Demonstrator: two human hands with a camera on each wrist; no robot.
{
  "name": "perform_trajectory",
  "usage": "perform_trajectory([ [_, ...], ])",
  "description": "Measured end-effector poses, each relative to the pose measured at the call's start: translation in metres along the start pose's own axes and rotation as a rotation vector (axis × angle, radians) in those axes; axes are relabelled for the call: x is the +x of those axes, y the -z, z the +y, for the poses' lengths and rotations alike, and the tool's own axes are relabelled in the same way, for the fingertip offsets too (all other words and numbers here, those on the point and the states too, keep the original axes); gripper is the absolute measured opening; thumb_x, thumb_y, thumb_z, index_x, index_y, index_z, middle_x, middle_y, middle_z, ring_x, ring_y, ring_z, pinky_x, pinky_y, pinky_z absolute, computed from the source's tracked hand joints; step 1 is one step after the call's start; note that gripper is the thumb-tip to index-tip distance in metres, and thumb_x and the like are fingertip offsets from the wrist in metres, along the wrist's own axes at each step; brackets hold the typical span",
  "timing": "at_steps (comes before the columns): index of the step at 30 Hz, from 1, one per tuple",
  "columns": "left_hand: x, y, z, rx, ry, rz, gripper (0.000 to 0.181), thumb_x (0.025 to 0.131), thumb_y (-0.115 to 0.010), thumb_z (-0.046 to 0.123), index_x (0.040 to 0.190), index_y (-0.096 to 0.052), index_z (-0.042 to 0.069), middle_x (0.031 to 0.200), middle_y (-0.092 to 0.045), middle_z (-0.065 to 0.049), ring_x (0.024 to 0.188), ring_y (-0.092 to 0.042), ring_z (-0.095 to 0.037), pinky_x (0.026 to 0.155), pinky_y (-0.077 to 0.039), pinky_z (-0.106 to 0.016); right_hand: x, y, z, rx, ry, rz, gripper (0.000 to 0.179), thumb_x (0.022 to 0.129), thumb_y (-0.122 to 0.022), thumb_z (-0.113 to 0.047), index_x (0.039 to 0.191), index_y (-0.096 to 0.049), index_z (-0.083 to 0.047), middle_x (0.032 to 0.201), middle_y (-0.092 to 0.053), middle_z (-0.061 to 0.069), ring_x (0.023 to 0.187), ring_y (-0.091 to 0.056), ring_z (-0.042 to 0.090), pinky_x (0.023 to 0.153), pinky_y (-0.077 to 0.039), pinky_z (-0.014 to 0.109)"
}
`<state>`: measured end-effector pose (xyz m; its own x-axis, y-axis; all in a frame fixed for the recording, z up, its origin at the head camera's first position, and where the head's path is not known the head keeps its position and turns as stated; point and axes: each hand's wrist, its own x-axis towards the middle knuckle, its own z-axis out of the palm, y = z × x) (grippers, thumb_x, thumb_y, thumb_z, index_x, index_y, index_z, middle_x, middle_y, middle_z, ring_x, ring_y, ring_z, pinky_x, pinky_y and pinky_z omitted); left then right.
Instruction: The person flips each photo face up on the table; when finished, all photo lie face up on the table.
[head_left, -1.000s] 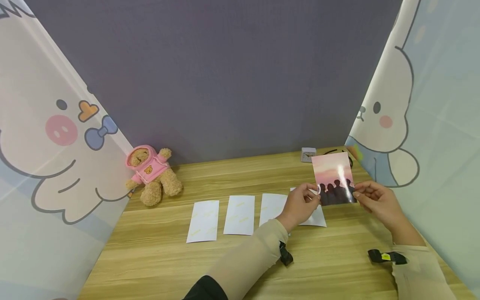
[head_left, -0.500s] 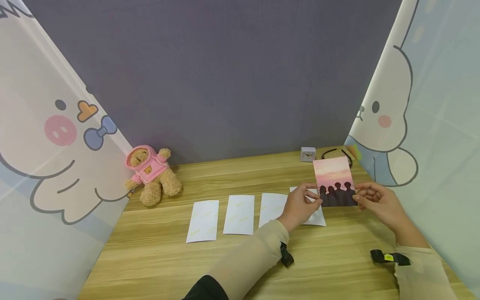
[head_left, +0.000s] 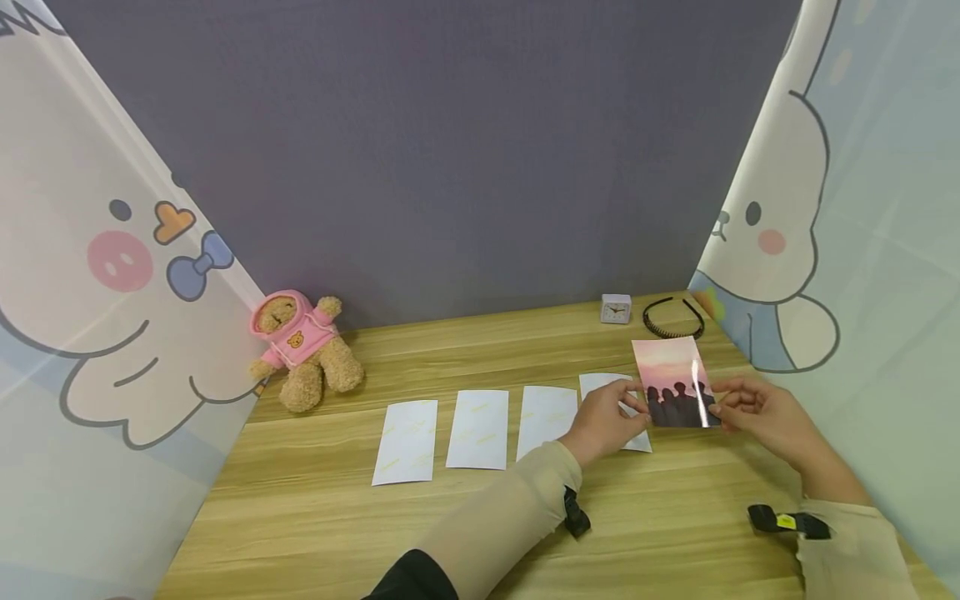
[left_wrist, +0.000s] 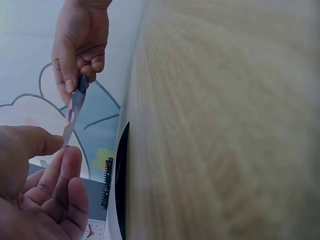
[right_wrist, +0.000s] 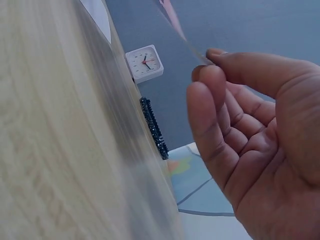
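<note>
A glossy photo print [head_left: 675,371] shows a pink sky over several dark figures seen from behind. Thumb and fingers of my left hand [head_left: 606,421] pinch its lower left edge, while my right hand [head_left: 765,417] pinches the lower right edge. Seen from the left wrist, the photo [left_wrist: 76,102] is almost edge-on, held off the table between both hands. Only a thin strip of the print [right_wrist: 174,17] shows in the right wrist view, running into my right fingertips. Below my left hand lies a white sheet [head_left: 600,381], partly covered by the hand and photo.
Three more white sheets with faint yellow marks, the leftmost sheet [head_left: 405,442] among them, lie in a row leftward on the wooden table [head_left: 315,533]. A small clock [head_left: 616,309] and a black toothed headband [head_left: 667,333] are at the back right. A teddy bear [head_left: 311,342] sits back left.
Both hands have lowered the photo and brought it toward me and slightly right. The headband, partly covered before, now shows fully behind it.
</note>
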<state>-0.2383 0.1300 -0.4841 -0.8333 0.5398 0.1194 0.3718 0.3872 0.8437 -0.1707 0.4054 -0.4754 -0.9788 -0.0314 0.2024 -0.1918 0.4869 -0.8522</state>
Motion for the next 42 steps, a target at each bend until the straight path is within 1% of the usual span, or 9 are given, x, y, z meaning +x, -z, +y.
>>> perform_trajectory([
  [3,0.001,-0.001,0.0,0.042,0.008,-0.022,0.047,0.097,-0.078,0.023,0.142,-0.063,0.024,0.093,-0.067,0.025,0.067,-0.061,0.005,0.054,-0.049,-0.021,-0.001,0.002,0.003,0.012,-0.017,-0.028,0.035,0.1,-0.069,0.0,0.128,-0.056,0.016,0.085,-0.07,0.012,0.069,-0.07,0.025,0.062,-0.06,0.036],
  [10,0.0,-0.002,0.004,0.195,0.021,-0.079,0.047,0.097,-0.077,0.031,0.141,-0.065,0.022,0.084,-0.061,0.027,0.07,-0.056,0.004,0.076,-0.046,-0.016,-0.004,0.005,0.005,-0.005,-0.071,-0.073,0.036,0.099,-0.071,-0.003,0.127,-0.059,0.017,0.081,-0.068,0.012,0.064,-0.066,0.021,0.061,-0.059,0.034],
  [15,0.0,-0.004,0.005,0.229,0.033,-0.109,0.044,0.098,-0.075,0.03,0.14,-0.065,0.022,0.083,-0.06,0.026,0.069,-0.056,0.004,0.072,-0.046,-0.016,-0.006,0.006,0.009,-0.004,-0.096,-0.11,0.035,0.1,-0.07,-0.003,0.126,-0.059,0.017,0.079,-0.068,0.012,0.064,-0.064,0.018,0.061,-0.059,0.034],
  [21,-0.001,-0.009,0.007,0.271,0.047,-0.138,0.04,0.097,-0.075,0.031,0.135,-0.068,0.022,0.078,-0.059,0.024,0.066,-0.055,0.004,0.066,-0.044,-0.015,-0.009,0.006,0.011,0.014,-0.149,-0.15,0.037,0.1,-0.07,-0.005,0.127,-0.057,0.019,0.08,-0.069,0.013,0.064,-0.065,0.019,0.062,-0.059,0.035],
  [29,-0.002,-0.013,0.009,0.367,0.085,-0.17,0.042,0.095,-0.078,0.038,0.134,-0.07,0.026,0.07,-0.058,0.024,0.06,-0.052,0.002,0.064,-0.043,-0.015,-0.011,0.005,0.011,0.043,-0.215,-0.216,0.037,0.101,-0.068,-0.003,0.125,-0.055,0.023,0.08,-0.068,0.014,0.061,-0.062,0.017,0.056,-0.057,0.033],
  [32,-0.003,-0.014,0.011,0.38,0.098,-0.176,0.043,0.094,-0.078,0.04,0.134,-0.07,0.026,0.069,-0.059,0.023,0.063,-0.054,0.001,0.066,-0.044,-0.016,-0.011,0.005,0.011,0.049,-0.264,-0.218,0.037,0.102,-0.067,-0.003,0.126,-0.055,0.022,0.079,-0.066,0.012,0.061,-0.059,0.016,0.054,-0.055,0.033],
  [36,-0.004,-0.017,0.015,0.439,0.103,-0.182,0.044,0.094,-0.076,0.046,0.135,-0.07,0.03,0.071,-0.058,0.022,0.069,-0.054,0.002,0.068,-0.045,-0.018,-0.011,0.005,0.011,0.024,-0.34,-0.209,0.039,0.101,-0.068,-0.007,0.127,-0.056,0.02,0.079,-0.064,0.009,0.062,-0.058,0.017,0.055,-0.055,0.034],
  [39,-0.005,-0.018,0.017,0.494,0.103,-0.188,0.046,0.094,-0.076,0.05,0.136,-0.069,0.033,0.072,-0.058,0.022,0.071,-0.054,0.002,0.067,-0.045,-0.018,-0.011,0.006,0.012,-0.013,-0.367,-0.206,0.039,0.101,-0.069,-0.009,0.126,-0.057,0.019,0.078,-0.064,0.009,0.063,-0.059,0.018,0.056,-0.055,0.035],
  [42,-0.005,-0.019,0.018,0.519,0.1,-0.189,0.045,0.093,-0.076,0.051,0.134,-0.07,0.034,0.075,-0.058,0.021,0.072,-0.054,0.002,0.066,-0.045,-0.019,-0.012,0.006,0.014,-0.032,-0.376,-0.192,0.038,0.101,-0.069,-0.008,0.125,-0.057,0.018,0.078,-0.065,0.008,0.062,-0.059,0.017,0.055,-0.054,0.034],
])
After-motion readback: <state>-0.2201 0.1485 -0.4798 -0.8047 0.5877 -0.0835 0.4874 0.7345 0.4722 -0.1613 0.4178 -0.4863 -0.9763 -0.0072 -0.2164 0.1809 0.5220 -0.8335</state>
